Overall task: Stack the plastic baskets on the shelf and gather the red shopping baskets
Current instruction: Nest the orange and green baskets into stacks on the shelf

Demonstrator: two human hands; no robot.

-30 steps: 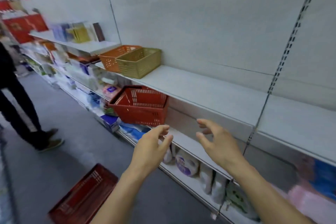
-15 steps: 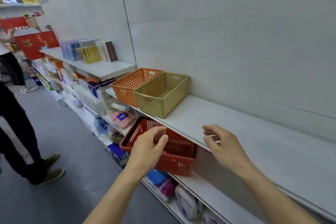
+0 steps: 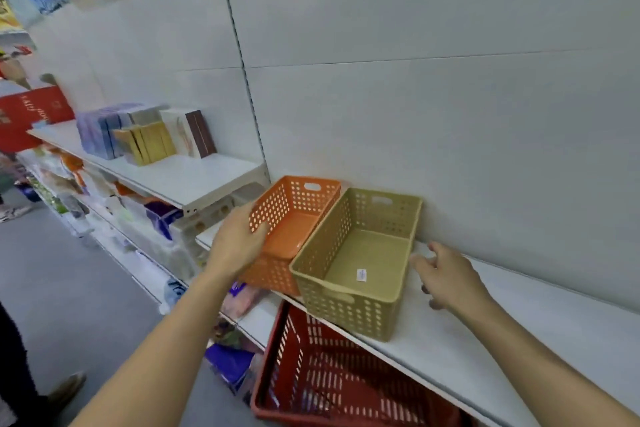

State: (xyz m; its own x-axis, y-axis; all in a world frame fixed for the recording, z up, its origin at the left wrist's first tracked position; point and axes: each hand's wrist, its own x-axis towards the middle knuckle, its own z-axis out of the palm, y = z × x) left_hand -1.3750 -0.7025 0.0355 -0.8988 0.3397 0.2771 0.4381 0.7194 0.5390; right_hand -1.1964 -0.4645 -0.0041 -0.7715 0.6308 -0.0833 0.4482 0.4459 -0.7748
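Here, two bare hands at a pair of plastic baskets on a white shelf (image 3: 519, 329).
Nearest, at 6 o'clock, a red shopping basket (image 3: 332, 388) sits on the tier below. Above it, the left hand (image 3: 235, 246) grips the orange basket's (image 3: 294, 218) left wall, thumb inside the rim. The tan basket (image 3: 360, 260) stands touching the orange one's right side. At 3 o'clock of the tan basket, the right hand (image 3: 446, 277) is open, fingers spread beside its wall; contact cannot be told. Farther, at 10 o'clock, boxed goods (image 3: 145, 139) line a higher shelf.

two baskets (image 3: 346, 253) side by side on shelf (image 3: 519, 322) | shopping basket (image 3: 329, 378) below
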